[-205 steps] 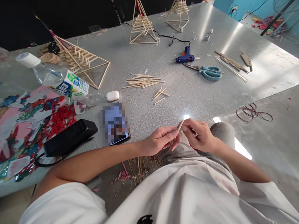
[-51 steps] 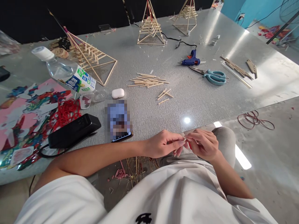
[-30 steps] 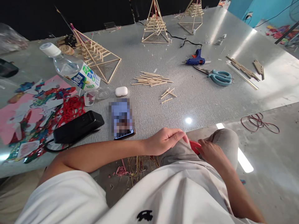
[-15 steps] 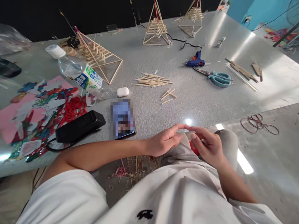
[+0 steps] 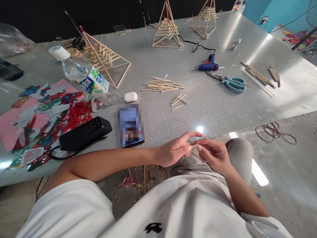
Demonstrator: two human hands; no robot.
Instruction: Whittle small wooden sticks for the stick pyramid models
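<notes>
My left hand [image 5: 174,150] is held over my lap, just off the table's near edge, its index finger stretched out and its lower fingers bent inward. My right hand [image 5: 214,153] meets it from the right. Between the right thumb and index finger is a small pale piece [image 5: 195,145], which touches or nearly touches the left fingers; its exact kind is too small to make out. On the table beyond lie a few short wooden sticks [image 5: 177,107] and a pile of longer wooden sticks [image 5: 162,85].
Around the table stand stick pyramids [image 5: 167,34], a plastic bottle [image 5: 86,77], a blue glue gun [image 5: 209,63] and scissors [image 5: 234,84]. Nearer are a phone [image 5: 130,125], a white earbud case [image 5: 130,97], a black device [image 5: 85,133] and red string [image 5: 79,112].
My right hand has moved slightly left and its thumb and index finger have closed. The small pale piece now shows between the hands. My left hand has barely moved.
</notes>
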